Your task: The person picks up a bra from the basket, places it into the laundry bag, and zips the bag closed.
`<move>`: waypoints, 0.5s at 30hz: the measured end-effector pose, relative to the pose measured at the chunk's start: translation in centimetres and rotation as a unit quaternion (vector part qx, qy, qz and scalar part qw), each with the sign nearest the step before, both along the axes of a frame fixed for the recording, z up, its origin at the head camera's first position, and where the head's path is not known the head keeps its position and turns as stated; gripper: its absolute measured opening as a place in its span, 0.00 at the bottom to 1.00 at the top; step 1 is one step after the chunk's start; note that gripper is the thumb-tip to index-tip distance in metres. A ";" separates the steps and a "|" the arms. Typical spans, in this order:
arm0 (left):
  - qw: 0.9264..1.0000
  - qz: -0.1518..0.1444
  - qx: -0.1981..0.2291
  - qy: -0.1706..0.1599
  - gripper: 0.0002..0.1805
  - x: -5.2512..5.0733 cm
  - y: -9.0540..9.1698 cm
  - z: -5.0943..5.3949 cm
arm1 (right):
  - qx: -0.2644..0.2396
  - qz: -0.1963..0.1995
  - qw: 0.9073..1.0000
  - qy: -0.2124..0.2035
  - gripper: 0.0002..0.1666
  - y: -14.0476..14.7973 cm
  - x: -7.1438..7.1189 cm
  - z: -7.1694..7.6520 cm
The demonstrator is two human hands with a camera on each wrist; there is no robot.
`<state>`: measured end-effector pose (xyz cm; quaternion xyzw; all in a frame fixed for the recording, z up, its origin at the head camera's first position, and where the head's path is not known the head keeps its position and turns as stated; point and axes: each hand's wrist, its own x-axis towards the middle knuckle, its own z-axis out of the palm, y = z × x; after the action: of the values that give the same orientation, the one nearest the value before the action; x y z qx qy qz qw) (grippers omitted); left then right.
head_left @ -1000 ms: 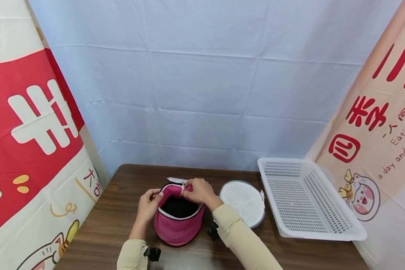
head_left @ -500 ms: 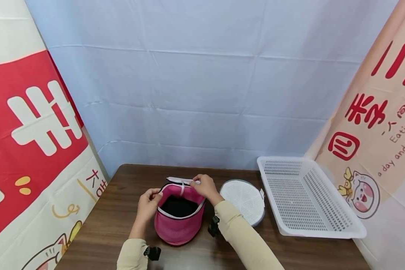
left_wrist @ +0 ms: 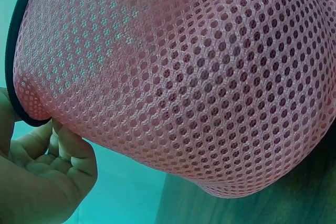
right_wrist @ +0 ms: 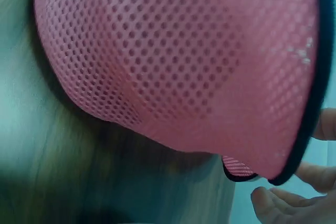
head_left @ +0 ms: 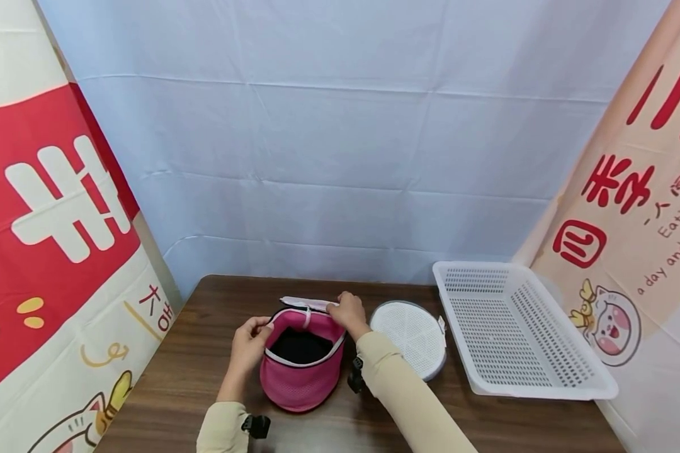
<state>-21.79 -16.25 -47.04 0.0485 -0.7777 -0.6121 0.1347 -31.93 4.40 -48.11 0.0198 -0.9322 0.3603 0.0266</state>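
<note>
A pink mesh laundry bag (head_left: 299, 384) stands on the table with its top unzipped and its rim spread wide. Something black (head_left: 300, 346) lies inside; its kind cannot be made out. My left hand (head_left: 249, 343) pinches the left side of the rim, thumb and fingers on the black edging in the left wrist view. At the back right of the rim, my right hand (head_left: 349, 314) holds the edge by the folded-back lid (head_left: 303, 302). Seen from the right wrist, fingers (right_wrist: 315, 177) come round the black edging (right_wrist: 315, 93), partly hidden behind the mesh.
A round white mesh piece (head_left: 409, 336) with a grey edge and a small tag lies flat to the right of the bag. Beyond it sits a white perforated plastic basket (head_left: 476, 377). Hanging cloths stand behind and beside the brown wooden table (head_left: 164, 390).
My right hand has moved right along the back of the rim, from near the white loop to the back right corner. The left hand keeps its place on the rim.
</note>
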 end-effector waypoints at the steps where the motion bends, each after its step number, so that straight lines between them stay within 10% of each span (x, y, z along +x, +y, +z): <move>1: 1.000 -0.001 0.000 0.000 0.10 0.3 0.2 0.4 | 0.001 -0.007 1.000 -0.008 0.22 -0.1 -0.1 -0.2; 7: 1.000 0.005 -0.002 -0.002 0.10 0.9 0.7 1.6 | -0.077 -0.038 0.994 -0.062 0.24 -0.2 -0.4 -1.2; 15: 1.000 -0.001 0.007 0.003 0.10 0.2 0.3 0.6 | -0.170 -0.094 0.979 -0.062 0.13 0.1 -0.7 -2.0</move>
<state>-21.58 -15.96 -46.41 0.0470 -0.7731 -0.6176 0.1366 -32.59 4.51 -50.07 -0.0949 -0.8548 0.5101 0.0057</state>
